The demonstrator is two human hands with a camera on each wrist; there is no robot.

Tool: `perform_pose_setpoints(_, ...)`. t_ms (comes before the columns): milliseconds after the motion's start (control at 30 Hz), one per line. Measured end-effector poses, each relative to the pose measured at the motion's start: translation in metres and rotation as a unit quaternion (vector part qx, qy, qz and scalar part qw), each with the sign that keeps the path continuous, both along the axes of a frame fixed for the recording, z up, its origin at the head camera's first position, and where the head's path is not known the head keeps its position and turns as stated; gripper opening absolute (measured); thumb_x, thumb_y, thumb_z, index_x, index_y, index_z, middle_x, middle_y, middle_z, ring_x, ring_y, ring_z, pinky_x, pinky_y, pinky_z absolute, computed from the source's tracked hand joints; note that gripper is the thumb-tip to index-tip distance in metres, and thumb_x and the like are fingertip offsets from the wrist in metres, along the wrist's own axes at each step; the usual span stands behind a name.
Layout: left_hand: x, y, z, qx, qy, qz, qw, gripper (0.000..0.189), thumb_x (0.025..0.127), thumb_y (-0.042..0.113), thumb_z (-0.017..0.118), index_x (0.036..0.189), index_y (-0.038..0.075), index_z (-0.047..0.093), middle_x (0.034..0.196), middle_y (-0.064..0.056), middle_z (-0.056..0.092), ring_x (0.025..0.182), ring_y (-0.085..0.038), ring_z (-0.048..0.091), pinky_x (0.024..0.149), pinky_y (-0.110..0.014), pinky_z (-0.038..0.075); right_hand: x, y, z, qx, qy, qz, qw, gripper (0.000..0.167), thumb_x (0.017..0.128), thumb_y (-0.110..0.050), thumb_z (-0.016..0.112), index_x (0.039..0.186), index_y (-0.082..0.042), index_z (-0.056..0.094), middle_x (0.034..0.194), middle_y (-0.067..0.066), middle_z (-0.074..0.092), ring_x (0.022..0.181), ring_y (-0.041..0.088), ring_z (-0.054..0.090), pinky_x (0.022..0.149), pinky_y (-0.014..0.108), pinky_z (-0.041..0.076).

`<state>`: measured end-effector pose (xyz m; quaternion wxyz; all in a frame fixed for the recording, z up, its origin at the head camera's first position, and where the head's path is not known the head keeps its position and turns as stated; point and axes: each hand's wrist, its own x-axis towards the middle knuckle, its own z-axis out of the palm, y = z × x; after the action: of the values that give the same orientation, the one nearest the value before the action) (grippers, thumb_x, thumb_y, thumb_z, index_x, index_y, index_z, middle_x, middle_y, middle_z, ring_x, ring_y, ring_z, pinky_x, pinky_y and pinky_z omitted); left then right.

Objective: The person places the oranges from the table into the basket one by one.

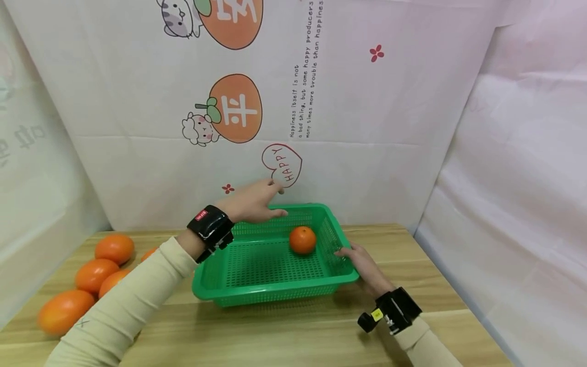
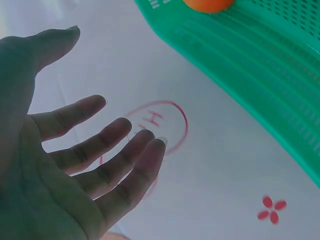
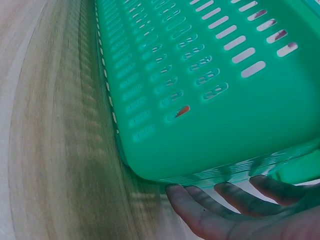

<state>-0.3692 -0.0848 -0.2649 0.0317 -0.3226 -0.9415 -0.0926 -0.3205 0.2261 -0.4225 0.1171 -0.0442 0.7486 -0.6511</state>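
Observation:
A green plastic basket (image 1: 275, 293) with slotted walls is on the wooden table, and one orange (image 1: 302, 240) lies inside it toward the right end. My right hand (image 1: 365, 265) grips the basket's right end, thumb over the rim and fingers against the outer wall. In the right wrist view, the fingertips (image 3: 230, 192) touch that end wall. Over the back left of the basket, my left hand (image 1: 254, 201) is held in the air with fingers spread and relaxed. The left wrist view shows nothing in this palm (image 2: 45, 190), with the basket's rim (image 2: 220, 85) beyond the fingers.
Several oranges (image 1: 96, 275) lie grouped at the table's left side, partly hidden behind my left sleeve (image 1: 133, 300). A white printed cloth (image 1: 344, 102) hangs behind the table, and more white cloth (image 1: 513, 168) closes off the right side.

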Motion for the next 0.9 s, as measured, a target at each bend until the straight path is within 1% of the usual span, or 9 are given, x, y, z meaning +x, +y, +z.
perform_pose_setpoints(133, 0.0, -0.016, 0.003, 0.004, 0.007, 0.02, 0.9998, 0.06, 0.1, 0.044, 0.07, 0.145, 0.007, 0.057, 0.141, -0.017, 0.061, 0.123, -0.031, 0.064, 0.102, -0.048, 0.055, 0.0, 0.0, 0.001, 0.004, -0.004, -0.005, 1.0, 0.068, 0.101, -0.023, 0.054, 0.163, -0.002, 0.033, 0.146, 0.031, 0.057, 0.117, 0.03, 0.07, 0.094, 0.038, 0.06)
perform_pose_setpoints(233, 0.0, -0.029, 0.003, 0.006, 0.017, 0.028, 0.9994, 0.058, 0.1, 0.043, 0.07, 0.143, 0.006, 0.059, 0.136, -0.018, 0.063, 0.118, -0.031, 0.065, 0.099, -0.048, 0.056, -0.001, 0.001, 0.001, 0.005, -0.006, -0.009, 0.9999, 0.068, 0.102, -0.024, 0.054, 0.162, -0.002, 0.033, 0.145, 0.031, 0.057, 0.117, 0.029, 0.07, 0.093, 0.038, 0.06)
perform_pose_setpoints(467, 0.0, -0.065, -0.009, 0.017, 0.032, 0.035, 0.9987, 0.053, 0.101, 0.038, 0.07, 0.139, 0.002, 0.06, 0.13, -0.02, 0.064, 0.113, -0.033, 0.066, 0.098, -0.05, 0.056, -0.001, 0.002, 0.0, 0.005, -0.002, 0.003, 1.0, 0.068, 0.104, -0.025, 0.051, 0.164, -0.002, 0.03, 0.149, 0.032, 0.054, 0.12, 0.029, 0.069, 0.094, 0.036, 0.06)
perform_pose_setpoints(600, 0.001, -0.086, -0.015, 0.022, 0.039, 0.052, 0.9977, 0.05, 0.102, 0.034, 0.068, 0.138, 0.001, 0.061, 0.13, -0.022, 0.064, 0.114, -0.035, 0.066, 0.098, -0.051, 0.056, -0.001, 0.001, 0.0, 0.006, -0.004, -0.001, 1.0, 0.068, 0.103, -0.025, 0.052, 0.164, -0.003, 0.03, 0.15, 0.031, 0.053, 0.12, 0.029, 0.068, 0.094, 0.036, 0.059)
perform_pose_setpoints(700, 0.002, -0.1, -0.018, 0.028, 0.045, 0.064, 0.9965, 0.046, 0.102, 0.027, 0.067, 0.138, 0.0, 0.061, 0.131, -0.023, 0.064, 0.113, -0.034, 0.066, 0.097, -0.051, 0.056, -0.001, 0.001, -0.001, 0.003, -0.004, -0.003, 1.0, 0.067, 0.103, -0.024, 0.052, 0.163, -0.002, 0.031, 0.149, 0.031, 0.054, 0.118, 0.028, 0.069, 0.094, 0.037, 0.06)
perform_pose_setpoints(800, 0.003, -0.113, -0.022, 0.028, 0.048, 0.073, 0.9958, 0.042, 0.101, 0.02, 0.065, 0.138, -0.001, 0.06, 0.131, -0.023, 0.064, 0.105, -0.031, 0.066, 0.093, -0.049, 0.057, -0.001, 0.001, -0.001, -0.001, -0.001, 0.004, 1.0, 0.068, 0.103, -0.023, 0.051, 0.164, -0.001, 0.03, 0.149, 0.032, 0.053, 0.117, 0.028, 0.069, 0.094, 0.037, 0.061)
perform_pose_setpoints(900, 0.003, -0.123, -0.027, 0.022, 0.052, 0.083, 0.995, 0.039, 0.1, 0.017, 0.063, 0.134, -0.001, 0.062, 0.128, -0.023, 0.064, 0.098, -0.028, 0.065, 0.088, -0.048, 0.057, -0.002, 0.002, -0.001, 0.002, -0.004, -0.001, 1.0, 0.067, 0.103, -0.024, 0.052, 0.163, -0.002, 0.032, 0.147, 0.032, 0.055, 0.116, 0.028, 0.07, 0.092, 0.036, 0.061)
